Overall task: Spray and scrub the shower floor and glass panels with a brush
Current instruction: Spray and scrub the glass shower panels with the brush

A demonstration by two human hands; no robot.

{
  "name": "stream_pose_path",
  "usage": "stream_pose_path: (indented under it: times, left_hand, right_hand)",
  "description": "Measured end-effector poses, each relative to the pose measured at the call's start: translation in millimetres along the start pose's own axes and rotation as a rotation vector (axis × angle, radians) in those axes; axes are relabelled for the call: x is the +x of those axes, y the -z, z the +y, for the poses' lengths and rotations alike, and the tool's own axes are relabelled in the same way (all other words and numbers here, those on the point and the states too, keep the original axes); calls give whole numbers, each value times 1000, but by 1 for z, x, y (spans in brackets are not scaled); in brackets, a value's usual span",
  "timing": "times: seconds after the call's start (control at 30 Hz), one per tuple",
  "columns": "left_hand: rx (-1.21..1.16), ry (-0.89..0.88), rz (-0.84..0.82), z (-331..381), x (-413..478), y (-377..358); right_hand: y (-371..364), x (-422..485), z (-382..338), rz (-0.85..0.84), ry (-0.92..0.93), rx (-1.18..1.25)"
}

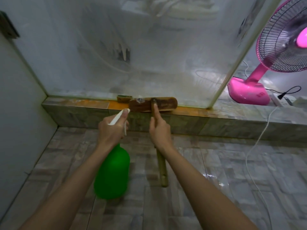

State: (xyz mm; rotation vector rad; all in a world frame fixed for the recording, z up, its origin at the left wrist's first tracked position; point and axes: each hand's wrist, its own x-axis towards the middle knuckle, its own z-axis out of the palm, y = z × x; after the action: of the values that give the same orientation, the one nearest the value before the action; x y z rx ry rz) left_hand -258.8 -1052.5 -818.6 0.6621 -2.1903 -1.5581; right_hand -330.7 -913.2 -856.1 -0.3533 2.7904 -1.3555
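Note:
My left hand (113, 128) grips the white trigger head of a green spray bottle (112, 173), whose nozzle points toward the tiled curb. My right hand (159, 128) grips the wooden handle of a scrub brush (162, 170), with the index finger stretched along the handle. The brush's brown wooden head (164, 103) lies on top of the curb (83, 112), against the foot of the cloudy glass panel (132, 55). The tiled shower floor (216, 180) lies below both arms and looks wet at the right.
A pink pedestal fan (249, 92) stands outside the glass at the right, its white cord (259, 140) trailing over the curb onto the floor. A white wall (16, 97) closes the left side. A small metal bracket (123, 98) sits at the glass base.

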Motion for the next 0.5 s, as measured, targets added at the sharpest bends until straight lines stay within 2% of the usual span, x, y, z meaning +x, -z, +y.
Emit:
stream_pose_path:
  times: [0.07, 0.17, 0.23, 0.3, 0.4, 0.43, 0.5]
  left_hand:
    - [-33, -8, 2, -2, -1, 14]
    - [-66, -52, -3, -4, -6, 30]
    - [-99, -54, -43, -4, -8, 35]
    - [-125, -67, -69, -2, -9, 34]
    - [-179, -50, -74, 1, -6, 31]
    - [-196, -43, -72, 1, -5, 31]
    - [-224, -39, -49, 2, -4, 33]
  right_hand:
    - [32, 1, 22, 84, -31, -11]
    - [80, -3, 55, 317, -226, 8]
    - [71, -6, 50, 383, -300, 3]
    - [38, -5, 26, 312, -225, 36]
    - [0, -1, 1, 60, -36, 32]
    - [3, 1, 3, 25, -15, 34]
    - [30, 2, 22, 93, -19, -14]
